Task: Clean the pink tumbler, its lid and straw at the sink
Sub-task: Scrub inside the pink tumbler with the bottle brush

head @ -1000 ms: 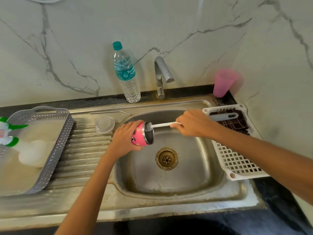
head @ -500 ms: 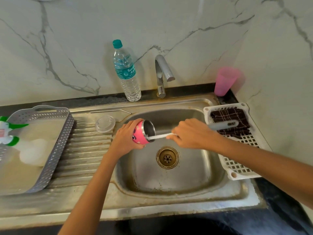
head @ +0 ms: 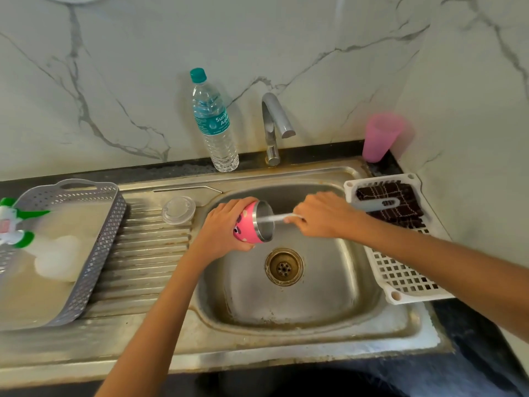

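Pink steel-lined tumbler (head: 246,222) gripped sideways by left hand (head: 226,224) over stainless sink basin (head: 286,305); slim white bottle brush (head: 282,216) pinched in right hand (head: 323,214), tip inside tumbler mouth.

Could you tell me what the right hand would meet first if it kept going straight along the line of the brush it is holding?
The right hand points left, towards the open mouth of the pink tumbler held by the left hand. It would probably meet the tumbler's steel rim first, though depth is hard to judge here.
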### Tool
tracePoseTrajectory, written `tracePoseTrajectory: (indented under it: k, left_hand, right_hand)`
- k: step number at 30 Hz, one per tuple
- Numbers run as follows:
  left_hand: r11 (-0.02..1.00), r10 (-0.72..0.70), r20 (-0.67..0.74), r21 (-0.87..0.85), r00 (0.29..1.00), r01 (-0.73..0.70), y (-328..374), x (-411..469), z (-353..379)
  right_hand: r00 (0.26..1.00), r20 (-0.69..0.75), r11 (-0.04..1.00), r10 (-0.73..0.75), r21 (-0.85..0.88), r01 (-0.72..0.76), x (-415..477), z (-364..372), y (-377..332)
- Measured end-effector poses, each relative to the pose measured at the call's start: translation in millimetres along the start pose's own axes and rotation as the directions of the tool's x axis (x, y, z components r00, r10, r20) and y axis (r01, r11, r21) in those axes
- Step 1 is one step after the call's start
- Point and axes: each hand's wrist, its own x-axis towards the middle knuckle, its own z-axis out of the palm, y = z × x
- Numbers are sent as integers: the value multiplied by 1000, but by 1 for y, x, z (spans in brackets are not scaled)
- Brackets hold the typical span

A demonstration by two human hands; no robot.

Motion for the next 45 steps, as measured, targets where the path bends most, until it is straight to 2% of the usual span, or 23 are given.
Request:
tracePoseTrajectory:
  k: [3, 6, 8, 10, 13, 18, 20, 23, 27, 30, 33, 39, 42, 45]
  left_hand:
    - [999, -31, 10, -13, 999, 32, 1, -3, 8]
    - [1000, -23, 19, -20, 1000, 23, 3, -2, 8]
    - [998, -12, 12, -55, 1000, 12, 5, 2, 2]
    - [1000, -4, 13, -10, 1000, 4, 4, 4, 1]
    - [999, -54, 51, 12, 997, 53, 2, -2, 11]
    - [1000, -11, 51, 27, 999, 10, 3, -4, 16]
    - [998, -32, 30, 52, 999, 30, -3, -5, 17]
    - [996, -84, 16, 2, 996, 84, -6, -9, 20]
    - [1000, -20, 10, -12, 1000, 20, -5, -3, 11]
    - [999, 25, -4, 27, 1000, -24, -6, 3, 1]
    - [999, -13, 9, 41, 1000, 12, -7, 5, 5]
    - [998, -5, 89, 58, 996, 0, -26, 11, -2]
    - [997, 36, 83, 69, 996, -42, -21, 13, -4]
    - [999, 10, 90, 51, 996, -14, -20, 12, 5]
  right_hand:
    - [998, 14, 994, -55, 95, 54, -4, 4, -19]
    - [997, 50, 977, 65, 199, -74, 8, -2, -5]
    - [992, 88, 968, 95, 225, -113, 6, 5, -3]
    - [993, 105, 980, 50, 188, -69, -3, 10, -14]
    - [999, 24, 996, -31, 89, 29, -6, 2, -23]
    - [994, 81, 989, 77, 120, -87, 3, 10, -7]
    - [992, 116, 995, 40, 90, -51, -6, 15, -21]
    - [996, 86, 995, -18, 96, 10, -5, 4, -30]
    - [991, 77, 977, 105, 176, -118, 7, -1, -3]
    - [983, 155, 971, 93, 203, -124, -1, 12, -16]
    - [981, 190, 964, 26, 256, -75, 0, -1, -29]
    - [978, 158, 954, 139, 243, -175, 17, -5, -6]
    - [981, 172, 963, 94, 234, -133, 4, 6, -25]
    - [990, 136, 974, 44, 213, -73, 5, 0, -33]
